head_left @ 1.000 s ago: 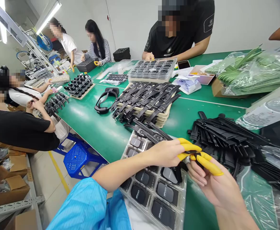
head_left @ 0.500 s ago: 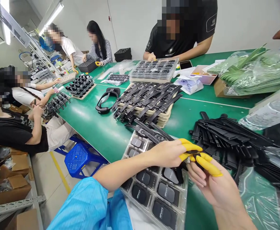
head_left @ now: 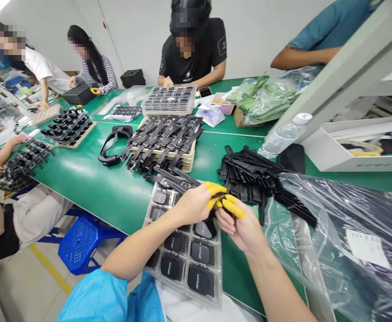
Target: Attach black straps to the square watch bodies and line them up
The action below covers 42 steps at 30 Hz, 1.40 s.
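Observation:
My left hand [head_left: 199,201] and my right hand [head_left: 241,219] meet above the tray's right edge, fingers pinched together in yellow finger cots. Between them is a black watch strap [head_left: 211,226], part of it hanging down over the tray; the fingers hide the rest. Beneath lies a clear plastic tray [head_left: 218,268] of square watch faces under dark films with pale lettering. Watches with black straps [head_left: 172,180] rest across its far end. Just beyond my right hand is a heap of loose black straps [head_left: 249,172].
Strapped watches [head_left: 165,138] are stacked on beige trays ahead, beside a black head strap [head_left: 110,145]. A water bottle [head_left: 284,134], plastic bags [head_left: 333,250] and a white bin [head_left: 360,156] stand right. A blue stool [head_left: 82,241] is left. Co-workers sit around the green table [head_left: 82,165].
The view has swung to the right, so the table and people appear further left and the white bin now shows. Both hands stay pinched together at the strap over the tray.

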Motion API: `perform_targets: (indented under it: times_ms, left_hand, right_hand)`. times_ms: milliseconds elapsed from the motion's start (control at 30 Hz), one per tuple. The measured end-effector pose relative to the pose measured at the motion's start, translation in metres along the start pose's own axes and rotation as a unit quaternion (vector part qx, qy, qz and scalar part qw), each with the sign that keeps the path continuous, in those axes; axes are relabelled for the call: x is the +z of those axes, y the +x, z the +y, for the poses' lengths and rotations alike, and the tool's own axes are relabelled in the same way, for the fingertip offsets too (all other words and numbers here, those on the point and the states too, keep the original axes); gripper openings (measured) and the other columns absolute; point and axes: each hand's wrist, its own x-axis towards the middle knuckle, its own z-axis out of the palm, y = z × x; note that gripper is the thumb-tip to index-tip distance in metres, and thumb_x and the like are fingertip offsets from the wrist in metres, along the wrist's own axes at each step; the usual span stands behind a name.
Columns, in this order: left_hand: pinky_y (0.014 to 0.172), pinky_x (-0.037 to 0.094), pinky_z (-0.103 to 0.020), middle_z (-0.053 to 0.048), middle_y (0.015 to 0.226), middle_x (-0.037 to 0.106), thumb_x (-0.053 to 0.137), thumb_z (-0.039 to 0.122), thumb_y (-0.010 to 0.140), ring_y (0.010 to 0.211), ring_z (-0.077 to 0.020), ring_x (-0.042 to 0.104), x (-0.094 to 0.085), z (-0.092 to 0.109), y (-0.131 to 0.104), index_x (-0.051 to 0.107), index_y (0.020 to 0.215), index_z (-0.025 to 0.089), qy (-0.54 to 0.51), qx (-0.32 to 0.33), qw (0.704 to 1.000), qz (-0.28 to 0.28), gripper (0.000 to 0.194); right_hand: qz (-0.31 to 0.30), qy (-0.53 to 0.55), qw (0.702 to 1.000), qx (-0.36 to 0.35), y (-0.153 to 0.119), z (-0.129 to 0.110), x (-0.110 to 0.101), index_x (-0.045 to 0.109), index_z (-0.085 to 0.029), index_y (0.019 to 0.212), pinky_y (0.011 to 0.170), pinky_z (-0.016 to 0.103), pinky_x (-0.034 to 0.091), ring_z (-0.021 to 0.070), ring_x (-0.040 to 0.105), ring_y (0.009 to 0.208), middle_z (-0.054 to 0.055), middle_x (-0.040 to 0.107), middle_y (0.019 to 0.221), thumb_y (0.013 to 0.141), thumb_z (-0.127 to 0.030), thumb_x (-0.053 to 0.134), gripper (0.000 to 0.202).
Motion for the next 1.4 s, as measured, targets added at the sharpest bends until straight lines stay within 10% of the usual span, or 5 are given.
perform_targets:
  times_ms: [1400]
  left_hand:
    - [0.115, 0.053, -0.046, -0.02, 0.139, 0.06, 0.04, 0.023, 0.105, 0.137, -0.0282, 0.057, -0.01, -0.004, 0.0, 0.051, 0.147, 0.013, 0.036, 0.083, 0.995, -0.038, 0.044]
  right_hand:
    - [-0.042, 0.043, 0.998, 0.008, 0.003, 0.007, -0.002, 0.05, -0.022, 0.079, 0.036, 0.016, 0.02, 0.0041, 0.022, 0.038, -0.011, 0.04, 0.048, 0.087, -0.048, 0.079, 0.04]
